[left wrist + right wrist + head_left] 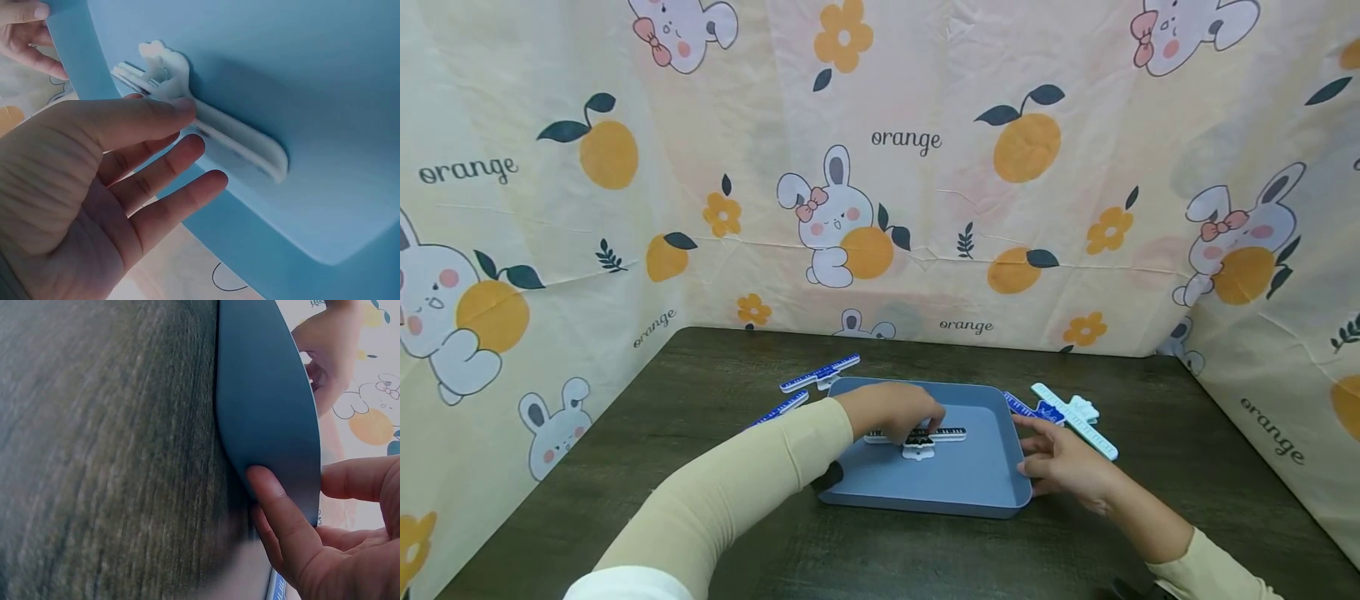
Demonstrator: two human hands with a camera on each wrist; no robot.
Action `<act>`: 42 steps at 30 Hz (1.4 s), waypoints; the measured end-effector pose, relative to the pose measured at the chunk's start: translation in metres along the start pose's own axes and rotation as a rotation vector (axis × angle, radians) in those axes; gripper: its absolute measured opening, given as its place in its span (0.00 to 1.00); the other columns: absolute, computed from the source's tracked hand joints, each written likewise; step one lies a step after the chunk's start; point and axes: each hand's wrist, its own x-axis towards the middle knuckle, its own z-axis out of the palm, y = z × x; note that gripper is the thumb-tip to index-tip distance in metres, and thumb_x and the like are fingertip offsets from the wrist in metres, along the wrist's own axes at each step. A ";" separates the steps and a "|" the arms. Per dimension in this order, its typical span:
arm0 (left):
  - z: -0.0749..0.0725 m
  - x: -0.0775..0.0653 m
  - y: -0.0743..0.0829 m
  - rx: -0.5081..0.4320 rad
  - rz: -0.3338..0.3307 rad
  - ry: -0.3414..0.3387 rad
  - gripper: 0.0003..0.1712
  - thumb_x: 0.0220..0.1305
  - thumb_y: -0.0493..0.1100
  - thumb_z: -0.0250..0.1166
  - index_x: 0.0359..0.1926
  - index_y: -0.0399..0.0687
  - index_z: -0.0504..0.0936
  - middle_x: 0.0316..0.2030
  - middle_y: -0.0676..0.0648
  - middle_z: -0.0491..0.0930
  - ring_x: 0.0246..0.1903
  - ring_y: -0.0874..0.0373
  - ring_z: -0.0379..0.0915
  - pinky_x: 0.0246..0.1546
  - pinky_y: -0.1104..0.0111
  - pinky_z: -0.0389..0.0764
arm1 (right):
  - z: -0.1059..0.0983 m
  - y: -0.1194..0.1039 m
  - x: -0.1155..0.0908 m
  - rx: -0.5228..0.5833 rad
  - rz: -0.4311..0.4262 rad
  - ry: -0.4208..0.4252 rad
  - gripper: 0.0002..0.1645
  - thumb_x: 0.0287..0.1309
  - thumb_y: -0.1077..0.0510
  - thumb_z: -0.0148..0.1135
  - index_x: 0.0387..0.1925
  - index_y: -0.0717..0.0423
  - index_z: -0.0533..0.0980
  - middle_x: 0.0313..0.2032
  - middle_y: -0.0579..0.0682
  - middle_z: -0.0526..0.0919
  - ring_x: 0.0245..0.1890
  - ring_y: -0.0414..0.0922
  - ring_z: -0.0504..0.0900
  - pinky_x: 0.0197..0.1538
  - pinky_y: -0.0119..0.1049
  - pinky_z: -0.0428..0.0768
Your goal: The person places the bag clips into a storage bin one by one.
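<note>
A shallow blue tray (977, 475) rests on the dark table. Inside it lies a white clip with a black ruler scale (953, 434), its long bar and scalloped handle plain in the left wrist view. My left hand (891, 410) reaches over the tray and pinches this ruler clip (244, 134) near its handle, thumb on top and index finger mostly hidden behind. The other left fingers stay loosely extended. At the tray's right side, my right hand (1067, 462) grips the edge, with fingertips (269, 482) against the outer wall and another finger at the rim.
Two blue ruler clips lie left of the tray, one farther back (820, 372) and one nearer (782, 408), partly behind my left sleeve. Right of it, a blue ruler clip (1047, 410) meets a pale mint clip (1086, 429). Printed cloth (925, 208) hangs around the table.
</note>
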 end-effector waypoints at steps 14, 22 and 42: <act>-0.003 -0.004 -0.008 -0.012 -0.020 0.033 0.24 0.55 0.35 0.71 0.53 0.55 0.82 0.51 0.53 0.80 0.49 0.60 0.75 0.47 0.67 0.77 | -0.001 0.001 0.001 0.005 0.015 0.001 0.49 0.59 0.71 0.57 0.73 0.70 0.40 0.59 0.78 0.66 0.48 0.59 0.80 0.42 0.54 0.82; -0.008 -0.017 -0.009 -0.029 0.011 0.070 0.22 0.56 0.37 0.71 0.53 0.51 0.82 0.50 0.50 0.80 0.51 0.58 0.75 0.49 0.68 0.76 | -0.001 0.000 0.001 0.003 0.006 -0.003 0.49 0.59 0.71 0.56 0.73 0.71 0.39 0.59 0.79 0.66 0.48 0.58 0.81 0.42 0.53 0.82; -0.019 -0.056 -0.011 -0.151 0.103 0.329 0.18 0.57 0.38 0.70 0.50 0.49 0.84 0.47 0.47 0.80 0.32 0.63 0.76 0.38 0.70 0.77 | -0.003 0.002 0.001 0.004 -0.001 -0.013 0.49 0.60 0.69 0.57 0.73 0.71 0.39 0.58 0.77 0.68 0.48 0.58 0.81 0.41 0.53 0.82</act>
